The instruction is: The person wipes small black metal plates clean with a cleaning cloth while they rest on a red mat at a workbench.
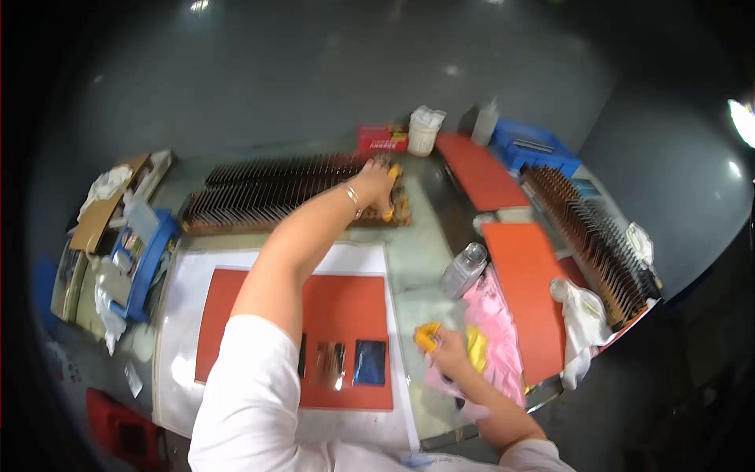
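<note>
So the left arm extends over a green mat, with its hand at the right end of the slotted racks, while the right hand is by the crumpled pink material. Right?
Almost: the head view shows that the mat is orange-red, not green. The left hand is indeed at the slotted racks, and the right hand by the crumpled pink material.

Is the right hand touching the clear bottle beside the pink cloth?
Apart. The head view shows a strip of bare tabletop between the fingers of the right hand and the base of the clear bottle.
</note>
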The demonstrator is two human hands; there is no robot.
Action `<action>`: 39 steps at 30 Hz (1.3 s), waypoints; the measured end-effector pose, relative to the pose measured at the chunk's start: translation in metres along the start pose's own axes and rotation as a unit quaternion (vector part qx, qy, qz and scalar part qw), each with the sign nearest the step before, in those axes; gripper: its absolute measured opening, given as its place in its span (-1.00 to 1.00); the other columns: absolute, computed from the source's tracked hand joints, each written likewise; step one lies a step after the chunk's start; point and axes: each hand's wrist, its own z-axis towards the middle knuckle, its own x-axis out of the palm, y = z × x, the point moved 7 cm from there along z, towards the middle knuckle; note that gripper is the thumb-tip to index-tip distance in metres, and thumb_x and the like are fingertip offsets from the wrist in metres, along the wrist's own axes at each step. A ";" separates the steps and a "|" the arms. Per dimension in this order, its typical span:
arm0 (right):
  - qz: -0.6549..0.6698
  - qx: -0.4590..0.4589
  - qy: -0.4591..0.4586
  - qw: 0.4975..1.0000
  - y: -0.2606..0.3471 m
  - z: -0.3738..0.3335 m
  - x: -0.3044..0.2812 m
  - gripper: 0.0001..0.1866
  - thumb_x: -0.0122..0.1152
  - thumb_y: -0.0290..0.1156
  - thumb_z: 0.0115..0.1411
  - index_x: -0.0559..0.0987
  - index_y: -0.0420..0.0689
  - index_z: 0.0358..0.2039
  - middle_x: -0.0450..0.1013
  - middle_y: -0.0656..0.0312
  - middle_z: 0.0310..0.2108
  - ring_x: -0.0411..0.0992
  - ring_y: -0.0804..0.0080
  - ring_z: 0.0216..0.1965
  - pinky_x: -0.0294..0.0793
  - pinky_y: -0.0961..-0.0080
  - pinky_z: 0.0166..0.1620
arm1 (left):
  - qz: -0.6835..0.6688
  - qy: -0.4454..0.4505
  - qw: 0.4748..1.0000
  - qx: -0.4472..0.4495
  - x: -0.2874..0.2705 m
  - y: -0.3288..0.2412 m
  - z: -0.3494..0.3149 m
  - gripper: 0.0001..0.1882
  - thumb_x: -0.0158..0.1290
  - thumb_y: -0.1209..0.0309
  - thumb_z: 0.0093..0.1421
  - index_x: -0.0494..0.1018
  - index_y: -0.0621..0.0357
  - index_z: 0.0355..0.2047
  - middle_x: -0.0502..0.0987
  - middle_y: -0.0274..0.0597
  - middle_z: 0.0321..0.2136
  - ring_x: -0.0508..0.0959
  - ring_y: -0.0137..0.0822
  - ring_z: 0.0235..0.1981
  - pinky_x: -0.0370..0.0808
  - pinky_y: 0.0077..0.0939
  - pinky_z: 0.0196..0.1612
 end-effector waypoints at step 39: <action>-0.077 -0.100 -0.009 0.992 0.006 -0.008 -0.004 -0.89 0.09 -0.49 0.15 0.48 -0.25 -0.33 0.35 0.36 -0.54 0.25 0.68 -0.53 0.20 0.76 -0.44 | -0.214 0.087 0.963 -0.141 0.073 -0.001 -0.427 0.16 0.35 -0.03 -0.44 0.10 0.33 0.12 0.14 0.02 0.02 0.15 -0.05 0.09 0.09 -0.26 0.11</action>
